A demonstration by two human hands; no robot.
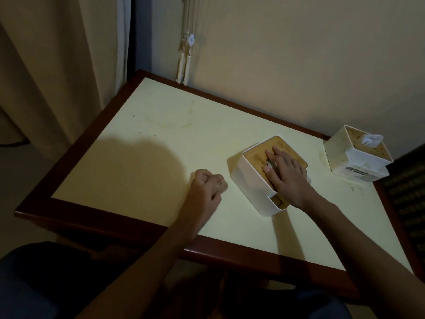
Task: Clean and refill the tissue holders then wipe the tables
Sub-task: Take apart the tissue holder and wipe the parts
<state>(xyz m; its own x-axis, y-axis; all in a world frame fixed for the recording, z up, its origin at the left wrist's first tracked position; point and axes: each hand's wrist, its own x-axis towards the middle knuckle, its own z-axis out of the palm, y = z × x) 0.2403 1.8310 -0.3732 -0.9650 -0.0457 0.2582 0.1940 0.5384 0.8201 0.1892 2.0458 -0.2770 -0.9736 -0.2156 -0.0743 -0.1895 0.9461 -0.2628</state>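
Pale yellow tabletop with dark red-brown wooden border (76, 155): far edge against cream wall, left edge near beige curtain (57, 65).

White square plastic tissue holder with tan wooden lid (257, 180): right of centre, set diagonally. Right hand (285, 171) flat on lid, fingers straight and slightly spread.

Left hand (207, 187): just left of holder, apart from it, fingers curled into fist, holding nothing visible.

Second white speckled tissue holder with white tissue protruding (354, 155): at far right corner.

Broad bare surface left of both hands, stained and speckled.
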